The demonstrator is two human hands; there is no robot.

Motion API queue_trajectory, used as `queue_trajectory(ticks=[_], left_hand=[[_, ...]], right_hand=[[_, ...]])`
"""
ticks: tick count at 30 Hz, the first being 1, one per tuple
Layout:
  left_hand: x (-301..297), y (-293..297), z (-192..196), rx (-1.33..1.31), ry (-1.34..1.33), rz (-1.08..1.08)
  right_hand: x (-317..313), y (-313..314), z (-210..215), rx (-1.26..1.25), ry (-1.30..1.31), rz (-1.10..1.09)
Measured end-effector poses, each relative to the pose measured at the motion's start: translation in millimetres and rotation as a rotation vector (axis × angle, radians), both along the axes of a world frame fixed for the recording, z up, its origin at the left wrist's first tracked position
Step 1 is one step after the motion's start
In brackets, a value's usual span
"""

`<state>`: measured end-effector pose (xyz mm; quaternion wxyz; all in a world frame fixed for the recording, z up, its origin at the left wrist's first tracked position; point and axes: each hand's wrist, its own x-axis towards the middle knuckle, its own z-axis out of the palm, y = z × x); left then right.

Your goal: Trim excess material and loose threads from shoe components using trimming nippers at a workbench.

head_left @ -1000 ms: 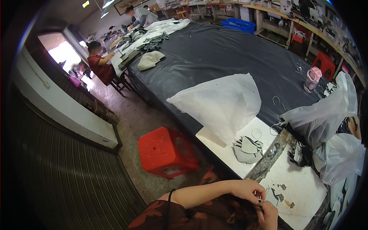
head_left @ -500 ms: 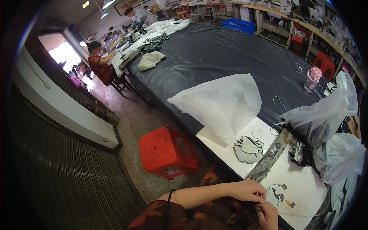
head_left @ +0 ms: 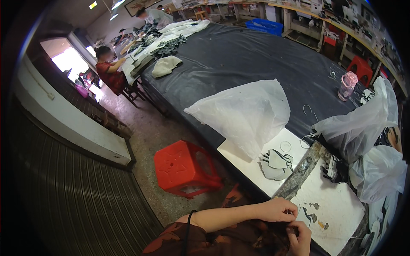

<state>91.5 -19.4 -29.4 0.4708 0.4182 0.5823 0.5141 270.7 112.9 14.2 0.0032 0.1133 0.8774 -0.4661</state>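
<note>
My left hand (head_left: 276, 209) and my right hand (head_left: 301, 235) are close together at the near edge of the table. The left fingers are pinched, and the right fingers are curled just below them. Whatever they hold is too small or hidden to name. Beside them lies a worn white board (head_left: 337, 232) with peeled patches and a few dark scraps. Farther off, a small pile of pale, dark-edged fabric pieces (head_left: 275, 165) rests on another white sheet (head_left: 267, 183), partly under a translucent plastic bag (head_left: 247, 112).
A red plastic stool (head_left: 177, 168) stands on the floor at left. More plastic bags (head_left: 350, 130) and a pink bottle (head_left: 347, 86) are on the right. Across the dark-covered table (head_left: 222, 59), one person (head_left: 112, 70) sits and others work farther back. Another person's hand (head_left: 395, 138) shows at far right.
My hands stay at nearly the same spot, with the right hand slightly shifted. The whole view has moved a little; the bags and fabric pieces lie as before.
</note>
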Motion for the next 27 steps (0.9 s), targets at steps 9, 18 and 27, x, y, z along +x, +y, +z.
queue_trajectory(ticks=[9, 18, 27], left_hand=[[0.8, -0.4, 5.6, 0.122, 0.100, 0.049], [-6.4, -12.4, 7.2, 0.162, 0.183, 0.039], [5.6, -14.7, 6.2, 0.168, 0.165, 0.061]], right_hand=[[1.4, -2.0, -17.2, -0.399, -0.046, -0.402], [0.2, -5.0, -38.7, -0.559, 0.077, -0.528], [14.9, -7.7, -38.0, -0.445, 0.092, -0.460]])
